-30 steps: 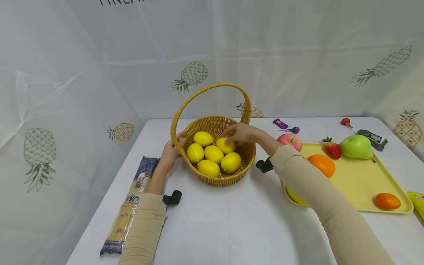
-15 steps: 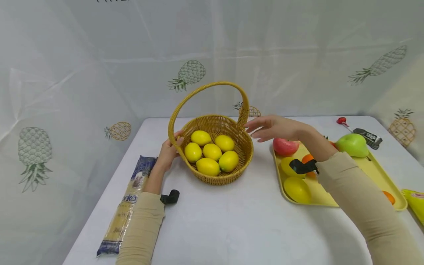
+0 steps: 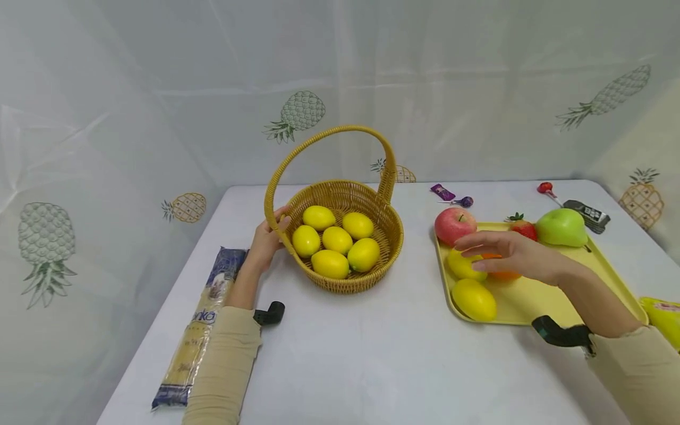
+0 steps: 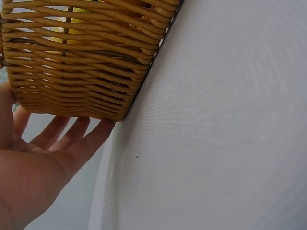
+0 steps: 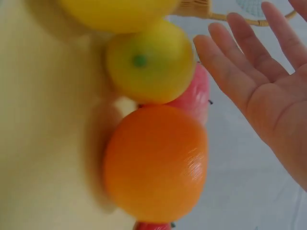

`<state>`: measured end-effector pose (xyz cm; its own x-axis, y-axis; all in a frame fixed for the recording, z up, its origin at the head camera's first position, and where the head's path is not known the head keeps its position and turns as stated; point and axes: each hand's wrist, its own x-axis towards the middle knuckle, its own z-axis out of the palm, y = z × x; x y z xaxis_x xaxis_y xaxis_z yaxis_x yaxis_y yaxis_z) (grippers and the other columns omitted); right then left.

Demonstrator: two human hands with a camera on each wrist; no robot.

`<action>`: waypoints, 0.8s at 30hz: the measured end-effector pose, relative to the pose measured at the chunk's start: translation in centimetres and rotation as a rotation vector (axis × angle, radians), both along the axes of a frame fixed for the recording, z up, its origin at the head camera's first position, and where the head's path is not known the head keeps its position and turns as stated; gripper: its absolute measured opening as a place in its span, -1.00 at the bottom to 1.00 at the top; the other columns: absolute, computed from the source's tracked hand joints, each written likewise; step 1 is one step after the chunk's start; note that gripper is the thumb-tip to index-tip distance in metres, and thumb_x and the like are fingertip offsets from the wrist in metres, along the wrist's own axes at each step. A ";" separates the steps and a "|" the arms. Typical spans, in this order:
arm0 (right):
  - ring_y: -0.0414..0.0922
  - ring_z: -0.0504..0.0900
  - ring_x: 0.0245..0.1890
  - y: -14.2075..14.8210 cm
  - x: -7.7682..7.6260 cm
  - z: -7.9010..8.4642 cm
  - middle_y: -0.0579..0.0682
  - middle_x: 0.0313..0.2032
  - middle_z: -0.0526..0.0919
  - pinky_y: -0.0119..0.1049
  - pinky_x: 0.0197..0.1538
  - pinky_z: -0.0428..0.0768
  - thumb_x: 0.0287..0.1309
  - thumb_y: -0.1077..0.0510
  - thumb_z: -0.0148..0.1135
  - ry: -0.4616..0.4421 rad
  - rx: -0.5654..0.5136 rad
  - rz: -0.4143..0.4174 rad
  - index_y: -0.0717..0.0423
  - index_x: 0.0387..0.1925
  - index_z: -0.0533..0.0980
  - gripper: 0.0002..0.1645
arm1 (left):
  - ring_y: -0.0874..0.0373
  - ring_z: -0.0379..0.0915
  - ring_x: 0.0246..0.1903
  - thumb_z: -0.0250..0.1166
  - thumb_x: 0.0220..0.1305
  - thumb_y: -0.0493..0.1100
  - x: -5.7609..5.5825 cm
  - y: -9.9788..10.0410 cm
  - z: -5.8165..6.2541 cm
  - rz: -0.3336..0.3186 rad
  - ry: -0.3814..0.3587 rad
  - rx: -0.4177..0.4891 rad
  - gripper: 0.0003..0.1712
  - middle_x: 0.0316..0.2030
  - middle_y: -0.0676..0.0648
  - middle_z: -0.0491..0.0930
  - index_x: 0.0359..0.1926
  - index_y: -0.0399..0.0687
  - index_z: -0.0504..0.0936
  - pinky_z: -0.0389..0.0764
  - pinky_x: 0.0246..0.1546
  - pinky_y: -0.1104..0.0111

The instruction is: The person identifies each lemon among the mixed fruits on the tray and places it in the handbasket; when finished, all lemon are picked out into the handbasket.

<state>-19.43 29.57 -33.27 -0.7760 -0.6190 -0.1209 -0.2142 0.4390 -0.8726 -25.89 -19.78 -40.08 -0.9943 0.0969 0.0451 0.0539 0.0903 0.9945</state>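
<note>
Several yellow lemons (image 3: 337, 241) lie in a woven basket (image 3: 350, 286) with a tall handle, in the middle of the table. My left hand (image 3: 262, 242) holds its left side near the handle's foot. In the left wrist view, the fingers spread along the outer wall. My right hand (image 3: 523, 257), fingers loosely stretched and holding nothing, hovers over a pale yellow tray (image 3: 536, 301). Two lemons lie at the tray's left side, the front lemon (image 3: 474, 300) in full sight. An orange (image 5: 156, 163) is partly hidden by the hand in the head view.
A red apple (image 3: 455, 226), a strawberry (image 3: 523, 229) and a green pear (image 3: 560, 228) are along the tray's far side. Behind are a purple candy (image 3: 442, 192), two lollipops and a black packet (image 3: 584, 215). A pasta pack (image 3: 193, 342) lies beside the left arm.
My right hand has let go of a lemon in the basket, left it, and moved right and nearer over the tray. The left hand stays at the basket.
</note>
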 end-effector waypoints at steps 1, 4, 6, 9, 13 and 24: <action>-0.20 0.50 0.13 0.2 0.6 -0.3 0.22 0.20 0.46 -0.43 0.06 0.51 0.33 0.20 0.17 0.007 0.008 -0.008 0.16 0.26 0.41 -0.51 | -0.08 0.10 0.36 0.03 0.50 -0.01 0.0 0.0 0.0 0.001 0.000 -0.002 -0.41 0.42 -0.15 0.14 0.47 0.01 0.21 0.42 0.11 -0.12; -0.29 0.50 0.10 0.6 2.3 -1.1 0.22 0.17 0.48 -0.42 0.02 0.54 0.31 0.21 0.20 0.029 0.016 -0.020 0.23 0.24 0.41 -0.50 | -0.07 0.12 0.35 0.05 0.49 0.03 -0.1 -0.1 -0.1 0.000 -0.001 -0.007 -0.39 0.41 -0.14 0.15 0.47 0.03 0.22 0.43 0.10 -0.10; -0.31 0.49 0.07 0.6 3.2 -1.7 0.20 0.14 0.50 -0.41 0.01 0.55 0.29 0.22 0.22 0.059 0.011 -0.020 0.24 0.22 0.43 -0.51 | -0.08 0.12 0.35 0.06 0.48 0.03 -0.1 0.0 -0.1 0.003 0.001 -0.007 -0.39 0.41 -0.15 0.15 0.47 0.03 0.22 0.43 0.11 -0.10; -0.36 0.46 0.06 0.5 4.3 -2.5 0.09 0.11 0.52 -0.43 -0.02 0.56 0.24 0.22 0.27 0.103 0.012 -0.028 0.17 0.19 0.47 -0.52 | -0.09 0.11 0.35 0.05 0.49 0.02 0.0 0.0 -0.1 0.000 0.012 -0.006 -0.39 0.42 -0.15 0.13 0.47 0.01 0.22 0.43 0.10 -0.12; -0.47 0.38 0.07 0.1 5.3 -3.4 -0.06 0.08 0.52 -0.43 -0.09 0.59 0.14 0.16 0.38 0.200 0.050 -0.064 0.02 0.15 0.50 -0.49 | -0.09 0.10 0.36 0.04 0.50 0.00 0.1 0.1 0.0 -0.001 0.023 -0.007 -0.39 0.42 -0.17 0.13 0.47 0.00 0.20 0.42 0.12 -0.11; -0.55 0.37 0.06 0.2 6.0 -4.5 -0.01 0.09 0.54 -0.54 -0.02 0.49 0.08 0.11 0.43 0.280 0.099 -0.119 0.00 0.16 0.50 -0.43 | -0.12 0.11 0.35 0.02 0.51 -0.01 -0.1 0.0 -0.1 -0.005 0.011 -0.001 -0.40 0.41 -0.20 0.15 0.48 -0.01 0.19 0.38 0.14 -0.14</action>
